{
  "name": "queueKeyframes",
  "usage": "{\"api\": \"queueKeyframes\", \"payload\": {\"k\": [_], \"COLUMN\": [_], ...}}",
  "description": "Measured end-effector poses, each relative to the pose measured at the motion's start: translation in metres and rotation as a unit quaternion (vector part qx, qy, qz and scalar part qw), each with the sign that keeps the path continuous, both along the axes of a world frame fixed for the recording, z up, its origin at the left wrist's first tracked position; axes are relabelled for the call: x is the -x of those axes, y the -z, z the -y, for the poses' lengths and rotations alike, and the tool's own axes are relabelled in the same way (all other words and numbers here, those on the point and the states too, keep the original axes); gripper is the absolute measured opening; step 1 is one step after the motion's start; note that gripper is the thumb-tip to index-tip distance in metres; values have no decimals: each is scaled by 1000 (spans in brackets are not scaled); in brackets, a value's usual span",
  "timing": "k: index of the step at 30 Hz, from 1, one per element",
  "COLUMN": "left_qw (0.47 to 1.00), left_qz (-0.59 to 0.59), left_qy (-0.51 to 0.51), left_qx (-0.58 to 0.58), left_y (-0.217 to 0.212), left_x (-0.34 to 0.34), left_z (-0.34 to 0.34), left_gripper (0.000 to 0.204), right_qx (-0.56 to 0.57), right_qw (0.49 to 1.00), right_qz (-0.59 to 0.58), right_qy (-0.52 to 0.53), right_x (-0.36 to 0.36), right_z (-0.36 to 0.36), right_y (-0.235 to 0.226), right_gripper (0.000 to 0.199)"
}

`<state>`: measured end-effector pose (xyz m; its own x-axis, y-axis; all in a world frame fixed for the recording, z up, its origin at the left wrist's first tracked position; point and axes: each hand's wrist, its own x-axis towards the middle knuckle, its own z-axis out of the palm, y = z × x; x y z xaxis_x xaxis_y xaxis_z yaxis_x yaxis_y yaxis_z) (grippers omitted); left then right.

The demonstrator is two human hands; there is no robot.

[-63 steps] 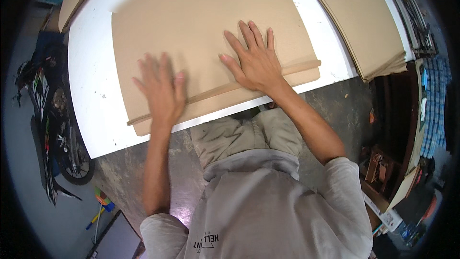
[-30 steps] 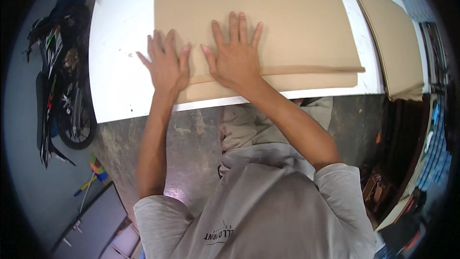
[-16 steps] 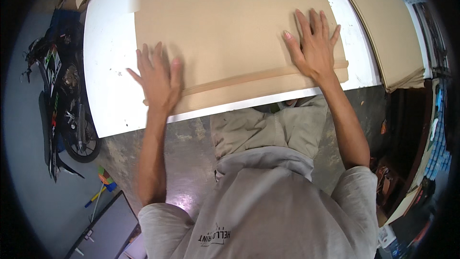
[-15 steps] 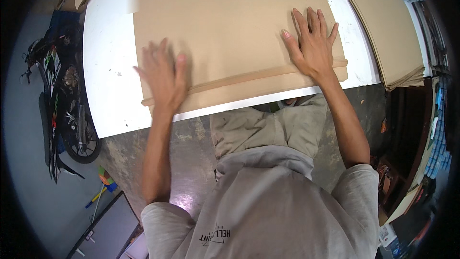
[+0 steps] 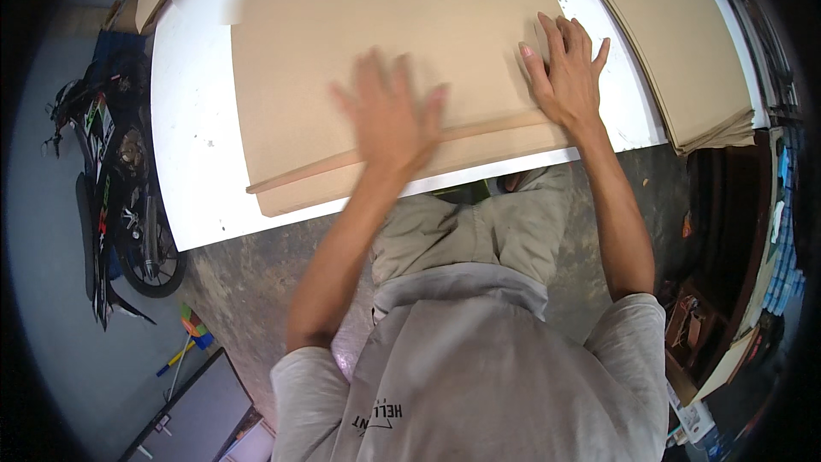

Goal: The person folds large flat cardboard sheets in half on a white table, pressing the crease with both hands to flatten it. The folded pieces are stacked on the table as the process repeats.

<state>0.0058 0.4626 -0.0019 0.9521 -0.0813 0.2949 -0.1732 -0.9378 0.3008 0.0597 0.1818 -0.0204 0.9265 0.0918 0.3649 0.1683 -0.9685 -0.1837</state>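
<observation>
Flatly spread, the right hand (image 5: 566, 70) is pressed palm-down with its fingers apart on the cardboard sheet (image 5: 385, 26), just above the folded flap (image 5: 410, 162) that runs along the near edge. Nothing is gripped; the sheet is only held down. Beside it, toward the person's left, the left hand (image 5: 389, 115) is blurred, its fingers also splayed, over the same sheet and just above the flap; whether it is touching or hovering cannot be told.

Under both hands the cardboard sheet is laid on a white table (image 5: 192, 154), with the flap doubled back along the edge nearest the body. The sheet is judged to be light and fairly stiff, yet easily creased along a fold and springy there, so the flap is likely to lift unless pressed. Its surface looks dry and matt, not slippery. It is best held by flat palms across the fold, or taken by an edge with both hands, since a single-corner grip would let it sag.

Counted: one sheet under the hands, one folded flap, two hands. Beyond the right hand, a separate stack of cardboard sheets (image 5: 676, 51) is seen, its number not countable. Beyond the left hand, down on the floor, one motorcycle (image 5: 111, 197) is parked.
</observation>
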Motion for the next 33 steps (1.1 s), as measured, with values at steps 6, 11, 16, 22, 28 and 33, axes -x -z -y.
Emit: {"api": "queueKeyframes", "payload": {"k": [6, 11, 16, 22, 28, 33], "left_qw": [999, 980, 992, 997, 995, 997], "left_qz": [40, 78, 109, 47, 20, 24], "left_qy": [-19, 60, 57, -59, 15, -72], "left_qx": [-5, 175, -9, 27, 92, -6], "left_y": [14, 5, -10, 7, -9, 5], "left_x": [-19, -6, 1, 9, 12, 25], "left_z": [62, 45, -37, -114, -166, -227], "left_gripper": [70, 58, 60, 69, 75, 74], "right_qx": [37, 35, -5, 16, 24, 35], "right_qw": [999, 998, 999, 999, 998, 998], "right_qz": [-14, -32, 8, -39, -50, -9], "right_qy": [-1, -45, -38, -26, -35, -55], "right_x": [9, 8, 8, 8, 7, 8], "right_z": [-12, -65, -62, -59, -55, -50], "right_y": [-23, -13, -1, -3, -9, 2], "right_gripper": [62, 66, 69, 69, 66, 64]}}
